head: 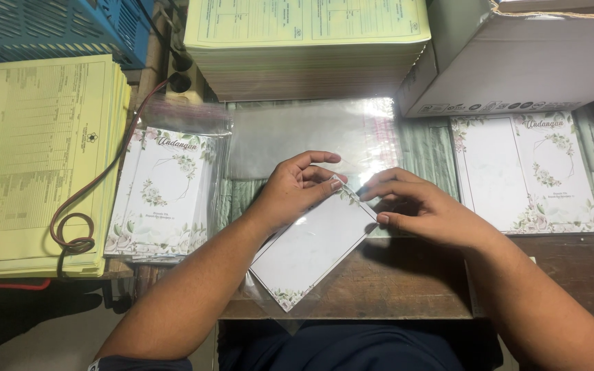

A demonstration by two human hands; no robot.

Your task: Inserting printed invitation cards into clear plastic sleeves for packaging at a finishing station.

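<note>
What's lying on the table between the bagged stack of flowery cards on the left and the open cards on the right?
In the head view, a pile of clear plastic sleeves lies there, and nearer, both hands hold a card in a sleeve.

A single view comes from a camera worn on the person's head, looking steeply down and slightly forward over the wooden bench (407,288). It sits close, so both forearms enter from the bottom edge and the left hand (297,189) and right hand (424,216) fall near the middle of the frame. The far stacks of paper are cut off by the top edge, and the bench's near edge crosses low in the picture.
</note>
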